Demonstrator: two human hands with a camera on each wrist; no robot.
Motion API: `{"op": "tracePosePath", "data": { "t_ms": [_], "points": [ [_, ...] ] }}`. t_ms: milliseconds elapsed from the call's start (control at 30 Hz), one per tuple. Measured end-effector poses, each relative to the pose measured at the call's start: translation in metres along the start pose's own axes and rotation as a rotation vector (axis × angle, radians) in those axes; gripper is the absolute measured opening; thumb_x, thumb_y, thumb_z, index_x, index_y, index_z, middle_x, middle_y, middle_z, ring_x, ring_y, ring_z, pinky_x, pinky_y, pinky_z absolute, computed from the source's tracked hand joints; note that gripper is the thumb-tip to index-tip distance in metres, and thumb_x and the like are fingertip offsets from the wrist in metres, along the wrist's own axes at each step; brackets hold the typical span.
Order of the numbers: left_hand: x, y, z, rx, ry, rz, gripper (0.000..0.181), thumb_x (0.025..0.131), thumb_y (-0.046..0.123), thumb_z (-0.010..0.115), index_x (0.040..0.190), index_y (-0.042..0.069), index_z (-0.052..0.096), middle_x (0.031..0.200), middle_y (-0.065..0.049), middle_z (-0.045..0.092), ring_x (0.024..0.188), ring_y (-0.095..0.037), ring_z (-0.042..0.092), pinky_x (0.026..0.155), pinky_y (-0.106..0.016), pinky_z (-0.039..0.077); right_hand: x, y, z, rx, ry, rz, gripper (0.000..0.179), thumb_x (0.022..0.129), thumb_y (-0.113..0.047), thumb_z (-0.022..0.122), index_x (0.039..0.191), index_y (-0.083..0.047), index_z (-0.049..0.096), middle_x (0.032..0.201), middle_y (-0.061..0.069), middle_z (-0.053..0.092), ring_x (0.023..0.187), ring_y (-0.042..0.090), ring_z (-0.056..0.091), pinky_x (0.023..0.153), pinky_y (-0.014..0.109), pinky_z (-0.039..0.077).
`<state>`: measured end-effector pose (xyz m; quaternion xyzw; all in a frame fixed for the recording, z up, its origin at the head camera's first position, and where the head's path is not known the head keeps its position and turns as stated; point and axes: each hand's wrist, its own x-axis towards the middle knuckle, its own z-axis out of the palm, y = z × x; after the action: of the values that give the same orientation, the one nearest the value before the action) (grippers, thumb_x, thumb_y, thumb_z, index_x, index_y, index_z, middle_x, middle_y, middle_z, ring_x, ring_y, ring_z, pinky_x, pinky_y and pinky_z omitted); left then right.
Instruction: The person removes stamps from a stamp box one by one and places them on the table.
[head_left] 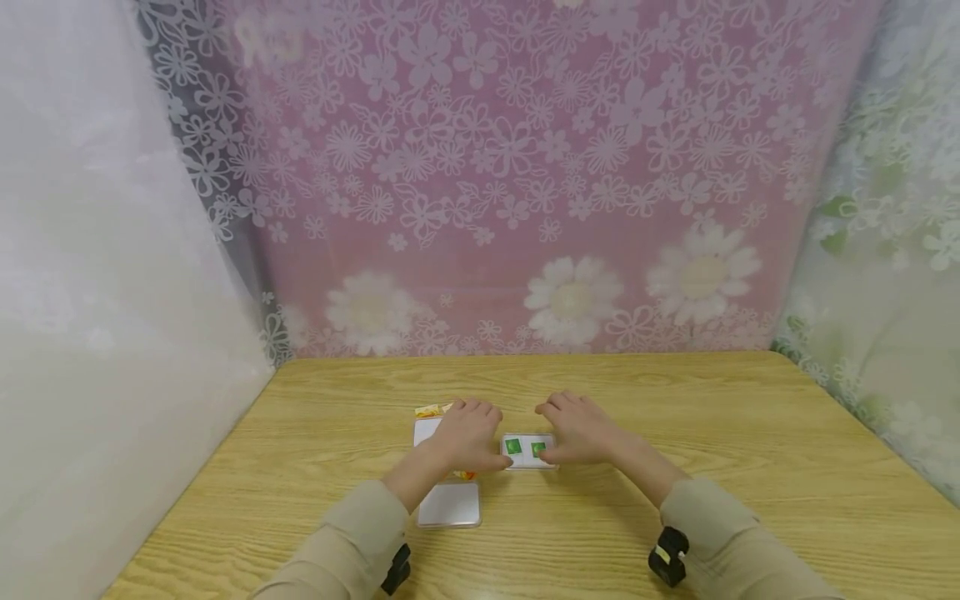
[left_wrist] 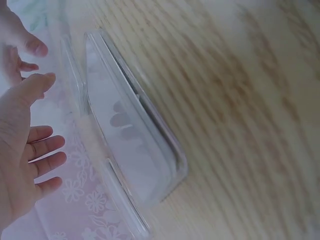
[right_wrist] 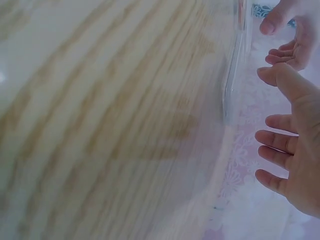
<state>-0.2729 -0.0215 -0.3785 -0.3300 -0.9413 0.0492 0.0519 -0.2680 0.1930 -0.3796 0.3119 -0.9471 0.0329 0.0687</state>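
Note:
A small white rectangular tray (head_left: 527,463) with two green square pieces (head_left: 513,447) on it lies flat on the table between my hands. Over its left end reaches the thumb of my left hand (head_left: 467,435), fingers relaxed and apart. My right hand (head_left: 579,429) is at the other end, its thumb overlapping that edge in the head view. Both wrist views show loosely spread fingers and nothing held: the left hand (left_wrist: 17,155) in one, the right hand (right_wrist: 300,142) in the other. The left hand partly hides another white tray (head_left: 426,428).
A plain white tray (head_left: 449,506) lies near the left forearm. Orange-yellow pieces (head_left: 427,411) show at the far edge of the partly hidden tray, and others (head_left: 465,475) below the left hand. The wood-grain table (head_left: 675,383) ends at a pink floral curtain (head_left: 465,167).

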Motion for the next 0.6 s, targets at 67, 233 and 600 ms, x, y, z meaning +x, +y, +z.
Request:
{"op": "tracePosePath", "data": {
  "t_ms": [67, 233, 600],
  "points": [
    [0.002, 0.002, 0.000, -0.016, -0.031, 0.007, 0.071, 0.079, 0.059, 0.061, 0.126, 0.008, 0.051, 0.128, -0.006, 0.052, 0.120, -0.025, 0.045, 0.102, -0.043, 0.032, 0.001, 0.002, 0.001, -0.012, -0.026, -0.002, 0.064, 0.074, -0.044, 0.072, 0.119, -0.001, 0.056, 0.110, 0.010, 0.054, 0.104, 0.029, 0.048, 0.081, 0.047, 0.043],
    [0.010, 0.006, -0.001, -0.020, -0.096, 0.012, 0.074, 0.078, 0.062, 0.060, 0.129, 0.008, 0.049, 0.128, -0.005, 0.050, 0.121, -0.025, 0.043, 0.102, -0.042, 0.031, 0.003, 0.004, 0.003, -0.015, -0.114, 0.008, 0.071, 0.073, -0.048, 0.072, 0.123, -0.002, 0.054, 0.114, 0.010, 0.053, 0.107, 0.028, 0.046, 0.082, 0.047, 0.041],
    [0.022, 0.013, 0.006, -0.003, -0.163, 0.013, 0.075, 0.077, 0.062, 0.061, 0.129, 0.010, 0.050, 0.125, -0.004, 0.051, 0.117, -0.021, 0.044, 0.100, -0.040, 0.032, 0.008, 0.005, 0.016, 0.017, -0.172, -0.010, 0.067, 0.071, -0.046, 0.071, 0.120, -0.003, 0.055, 0.107, 0.007, 0.052, 0.101, 0.025, 0.046, 0.079, 0.043, 0.040]
  ]
}}
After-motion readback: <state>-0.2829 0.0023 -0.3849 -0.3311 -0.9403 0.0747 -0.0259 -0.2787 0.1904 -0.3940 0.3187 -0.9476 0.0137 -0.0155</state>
